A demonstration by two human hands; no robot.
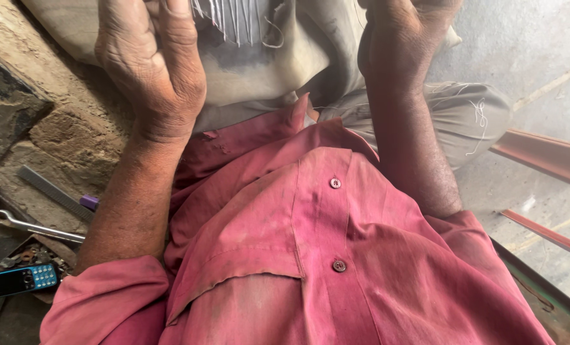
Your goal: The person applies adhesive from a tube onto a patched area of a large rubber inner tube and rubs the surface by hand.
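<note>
Across the lower frame: red button shirt (310,255), grey trousers (266,70) above it. Left hand (151,57) raised over the trousers' frayed edge, fingers loosely curled, holding nothing visible. Right hand (403,38) cropped at top, fingers can't tell. Far left on the ground: metal file (52,190), spanner (32,225), blue keypad phone (20,280)

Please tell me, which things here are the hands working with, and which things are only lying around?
In hand:
- left hand and right hand, both raised at the grey frayed cloth; grip unclear

Lying about:
- spanner
- metal file
- blue mobile phone
- red metal bars
</note>
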